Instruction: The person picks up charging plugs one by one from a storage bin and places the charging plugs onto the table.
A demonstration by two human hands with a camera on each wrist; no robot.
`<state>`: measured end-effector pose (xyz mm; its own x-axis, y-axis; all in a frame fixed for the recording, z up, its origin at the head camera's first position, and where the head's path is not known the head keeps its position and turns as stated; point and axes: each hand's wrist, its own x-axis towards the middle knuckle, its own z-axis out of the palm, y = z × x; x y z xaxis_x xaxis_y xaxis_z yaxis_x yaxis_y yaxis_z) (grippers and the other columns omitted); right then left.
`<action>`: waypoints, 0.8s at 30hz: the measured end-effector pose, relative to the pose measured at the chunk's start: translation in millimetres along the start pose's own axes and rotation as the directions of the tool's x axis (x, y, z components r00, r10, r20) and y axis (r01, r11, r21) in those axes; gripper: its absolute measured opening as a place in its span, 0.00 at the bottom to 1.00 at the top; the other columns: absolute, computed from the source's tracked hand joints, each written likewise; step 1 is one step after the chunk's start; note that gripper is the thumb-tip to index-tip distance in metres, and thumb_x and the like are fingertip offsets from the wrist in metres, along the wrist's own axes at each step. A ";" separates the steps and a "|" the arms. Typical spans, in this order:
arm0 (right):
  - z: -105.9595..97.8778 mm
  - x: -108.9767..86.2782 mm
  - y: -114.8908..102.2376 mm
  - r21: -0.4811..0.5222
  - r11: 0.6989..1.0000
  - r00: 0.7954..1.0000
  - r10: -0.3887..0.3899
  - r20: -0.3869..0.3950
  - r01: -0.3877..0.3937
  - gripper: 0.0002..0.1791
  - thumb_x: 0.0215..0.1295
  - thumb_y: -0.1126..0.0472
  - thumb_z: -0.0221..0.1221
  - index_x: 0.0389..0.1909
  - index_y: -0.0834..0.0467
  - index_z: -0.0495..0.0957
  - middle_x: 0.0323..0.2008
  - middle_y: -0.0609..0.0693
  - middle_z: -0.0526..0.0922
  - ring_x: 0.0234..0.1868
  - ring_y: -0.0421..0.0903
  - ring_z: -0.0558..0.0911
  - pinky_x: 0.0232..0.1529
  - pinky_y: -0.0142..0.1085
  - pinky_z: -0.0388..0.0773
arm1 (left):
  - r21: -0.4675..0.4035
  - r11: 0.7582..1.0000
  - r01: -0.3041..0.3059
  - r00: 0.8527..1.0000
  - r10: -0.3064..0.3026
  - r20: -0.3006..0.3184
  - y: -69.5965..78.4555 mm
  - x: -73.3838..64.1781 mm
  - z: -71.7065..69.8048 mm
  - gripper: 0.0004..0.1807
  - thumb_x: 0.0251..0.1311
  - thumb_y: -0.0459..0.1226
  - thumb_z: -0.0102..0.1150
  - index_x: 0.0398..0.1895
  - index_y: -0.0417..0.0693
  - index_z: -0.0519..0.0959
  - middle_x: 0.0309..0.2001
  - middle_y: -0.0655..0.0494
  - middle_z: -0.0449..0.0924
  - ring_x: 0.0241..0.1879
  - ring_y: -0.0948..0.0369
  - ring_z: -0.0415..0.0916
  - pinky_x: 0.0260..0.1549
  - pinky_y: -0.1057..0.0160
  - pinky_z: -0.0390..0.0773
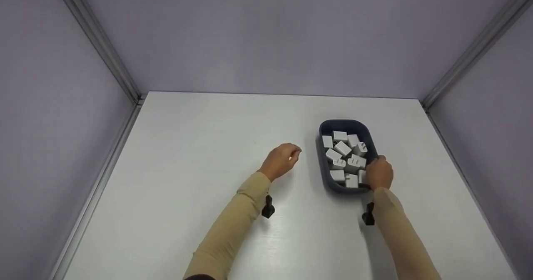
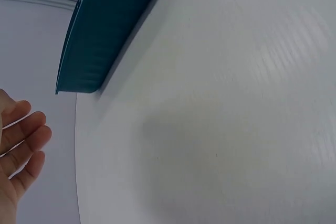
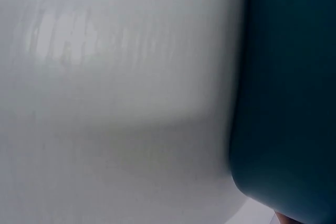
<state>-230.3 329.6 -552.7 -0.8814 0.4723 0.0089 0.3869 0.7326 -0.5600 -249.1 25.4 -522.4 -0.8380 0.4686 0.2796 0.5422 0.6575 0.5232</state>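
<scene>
A dark blue-green plastic basket [image 1: 323,163] stands on the right half of the white table, full of white charger plugs [image 1: 342,148], some with their prongs showing. My right hand [image 1: 379,173] grips the basket's right rim near its front corner. In the right wrist view the basket's outer wall [image 3: 289,93] fills the right side, and only a sliver of a finger [image 3: 286,219] shows. Left of the basket, apart from it, my left hand [image 1: 281,160] hovers over the table with loosely bent fingers. The left wrist view shows these fingers [image 2: 32,137] holding nothing, below the basket's side [image 2: 100,35].
The white table [image 1: 187,155] is bounded by a pale back wall [image 1: 275,38] and side walls with metal frame posts [image 1: 98,38]. A small black wrist device [image 1: 268,209] hangs below the left sleeve, and another device [image 1: 368,215] below the right.
</scene>
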 end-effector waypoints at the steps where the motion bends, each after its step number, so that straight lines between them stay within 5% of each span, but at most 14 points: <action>1: -0.1 0.1 0.2 -0.003 1.000 1.000 0.003 0.002 -0.003 0.25 0.72 0.63 0.36 0.58 0.77 0.67 0.51 0.77 0.77 0.53 0.71 0.78 0.53 0.58 0.76 | 0.006 1.000 -0.018 1.000 0.018 -0.002 3.7 1.1 2.7 0.13 0.70 0.37 0.48 0.47 0.43 0.82 0.45 0.51 0.85 0.46 0.59 0.82 0.49 0.64 0.81; 10: 0.3 -2.7 1.9 -0.058 0.997 0.998 -0.051 -0.036 0.049 0.23 0.71 0.64 0.39 0.56 0.79 0.68 0.46 0.79 0.78 0.48 0.72 0.80 0.47 0.59 0.77 | 0.093 0.980 -0.174 0.983 0.178 -0.042 40.1 6.8 32.0 0.10 0.65 0.36 0.54 0.46 0.46 0.81 0.43 0.56 0.85 0.46 0.62 0.82 0.47 0.67 0.81; 17: -1.0 -6.7 3.6 -0.057 0.997 0.998 -0.054 -0.036 0.052 0.23 0.71 0.65 0.39 0.54 0.80 0.69 0.45 0.79 0.78 0.46 0.72 0.80 0.45 0.60 0.77 | 0.120 0.973 -0.200 0.975 0.209 -0.077 64.9 11.7 53.9 0.12 0.62 0.36 0.55 0.48 0.46 0.80 0.45 0.56 0.84 0.48 0.62 0.80 0.52 0.68 0.78; 24: -1.5 -7.0 2.9 -0.067 0.997 0.998 -0.042 -0.038 0.040 0.23 0.71 0.64 0.40 0.53 0.79 0.70 0.44 0.78 0.79 0.46 0.71 0.81 0.45 0.59 0.78 | 0.134 0.973 -0.190 0.980 0.197 -0.039 73.2 15.8 65.6 0.13 0.62 0.33 0.55 0.49 0.45 0.79 0.48 0.56 0.83 0.51 0.61 0.79 0.54 0.69 0.77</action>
<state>-222.6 329.0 -553.2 -0.8859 0.4593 0.0645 0.3689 0.7820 -0.5023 -218.6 119.7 -532.5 -0.7167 0.5653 0.4084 0.6947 0.6295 0.3479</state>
